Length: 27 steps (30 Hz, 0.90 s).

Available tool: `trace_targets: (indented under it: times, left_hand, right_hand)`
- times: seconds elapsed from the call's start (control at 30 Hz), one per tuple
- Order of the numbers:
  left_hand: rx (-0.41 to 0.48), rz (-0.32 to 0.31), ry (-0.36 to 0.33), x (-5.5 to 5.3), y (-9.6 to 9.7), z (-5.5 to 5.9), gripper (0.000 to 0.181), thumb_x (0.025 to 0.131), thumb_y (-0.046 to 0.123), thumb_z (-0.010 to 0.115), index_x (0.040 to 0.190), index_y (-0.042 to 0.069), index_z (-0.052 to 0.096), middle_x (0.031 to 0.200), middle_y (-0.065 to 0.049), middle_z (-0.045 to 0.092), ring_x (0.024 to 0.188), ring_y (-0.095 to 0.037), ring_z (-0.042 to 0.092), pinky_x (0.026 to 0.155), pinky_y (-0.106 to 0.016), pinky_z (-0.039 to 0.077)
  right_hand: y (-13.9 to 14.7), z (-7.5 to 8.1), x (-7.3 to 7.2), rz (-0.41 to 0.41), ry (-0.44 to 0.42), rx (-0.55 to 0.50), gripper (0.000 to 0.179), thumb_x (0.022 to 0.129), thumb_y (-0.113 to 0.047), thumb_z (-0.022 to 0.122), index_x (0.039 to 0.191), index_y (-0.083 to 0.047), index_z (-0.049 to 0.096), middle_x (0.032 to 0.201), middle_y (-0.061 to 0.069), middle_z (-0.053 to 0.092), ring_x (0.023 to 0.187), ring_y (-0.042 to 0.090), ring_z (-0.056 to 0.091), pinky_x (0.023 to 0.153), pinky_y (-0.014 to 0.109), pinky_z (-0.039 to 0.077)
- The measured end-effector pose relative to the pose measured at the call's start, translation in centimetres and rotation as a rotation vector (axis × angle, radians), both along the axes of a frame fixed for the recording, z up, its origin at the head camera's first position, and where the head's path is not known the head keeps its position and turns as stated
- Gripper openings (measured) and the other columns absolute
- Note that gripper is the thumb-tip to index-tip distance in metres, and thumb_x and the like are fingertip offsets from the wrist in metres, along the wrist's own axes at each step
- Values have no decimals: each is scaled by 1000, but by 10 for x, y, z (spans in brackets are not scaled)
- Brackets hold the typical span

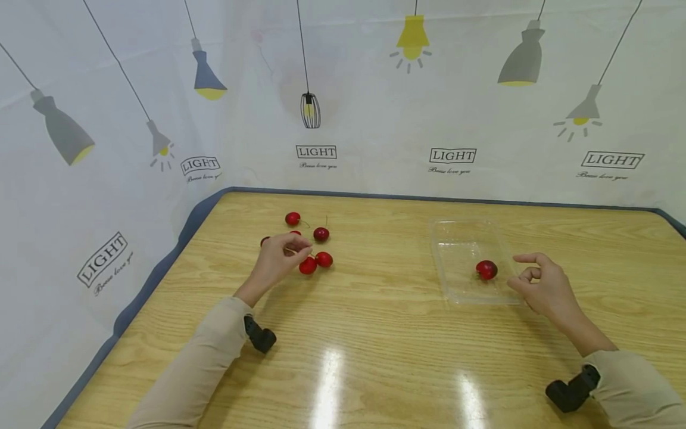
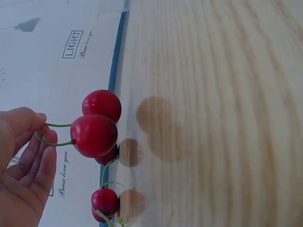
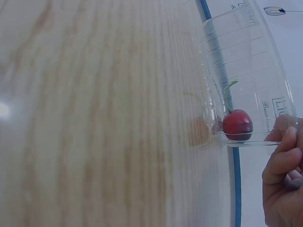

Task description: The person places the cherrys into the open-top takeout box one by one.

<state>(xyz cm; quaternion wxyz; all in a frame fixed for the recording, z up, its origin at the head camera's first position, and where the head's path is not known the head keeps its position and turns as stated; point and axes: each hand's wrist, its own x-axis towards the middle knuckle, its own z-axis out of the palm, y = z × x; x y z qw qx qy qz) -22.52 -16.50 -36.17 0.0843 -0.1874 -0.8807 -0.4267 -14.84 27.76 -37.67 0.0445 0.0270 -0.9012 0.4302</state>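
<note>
My left hand pinches thin green stems between thumb and fingertips. From them hang two red cherries, which look slightly above the table, apart from their reflections in the left wrist view. Behind the left hand lie more cherries, partly hidden by it in the head view. At the right, a clear plastic container stands on the table with one dark red cherry inside, its stem showing in the right wrist view. My right hand grips the container's near right rim between thumb and fingers.
The wooden table has a blue edge at the back and left. Behind it hangs a white cloth printed with lamps. Dark wrist cameras sit on both sleeves.
</note>
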Motion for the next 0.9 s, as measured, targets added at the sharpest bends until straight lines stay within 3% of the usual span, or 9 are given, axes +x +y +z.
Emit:
trace_targets:
  times: [0.43, 0.9]
  left_hand:
    - [3, -8, -15, -3, 4, -4, 16, 83, 13, 63, 93, 0, 65, 87, -9, 65, 75, -20, 60, 66, -32, 49]
    - [13, -9, 2, -11, 11, 0, 17, 84, 14, 61, 95, 1, 66, 89, -8, 65, 75, -19, 58, 66, -30, 47]
  right_hand:
    - [-1, 1, 1, 1, -2, -4, 42, 86, -6, 52, 121, 9, 37, 60, 1, 48, 36, 7, 32, 33, 26, 31]
    - [0, 0, 0, -3, 1, 14, 42, 86, -7, 53, 121, 9, 37, 61, 3, 48, 36, 9, 33, 34, 27, 32]
